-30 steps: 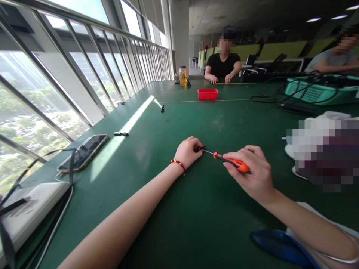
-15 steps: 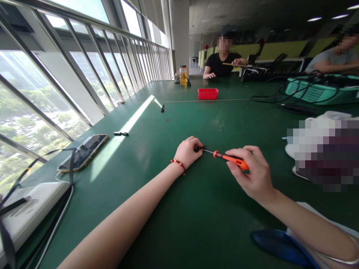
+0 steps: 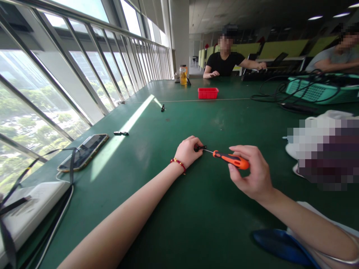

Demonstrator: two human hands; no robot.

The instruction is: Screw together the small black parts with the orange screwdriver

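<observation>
My left hand (image 3: 189, 151) pinches a small black part (image 3: 200, 148) close to the table top, its fingers hiding much of the piece. An orange and black screwdriver (image 3: 231, 159) points left, with its thin metal shaft reaching that part. Around the back of the handle is my right hand (image 3: 252, 170), thumb below and fingers above in a loose hold. Two more small black pieces lie apart on the green table: one piece (image 3: 121, 133) to the left, another piece (image 3: 162, 108) farther back.
A phone (image 3: 84, 152) and a white box with cables (image 3: 30, 216) are at left. Farther off stand a red bin (image 3: 208, 93) and a jar (image 3: 183, 76). A teal basket (image 3: 314, 91) with cables is at right. Two people sit beyond the table.
My right hand's fingers have loosened and spread slightly around the screwdriver handle. My left hand stays in place. The person opposite has stretched an arm out toward the right side of the view.
</observation>
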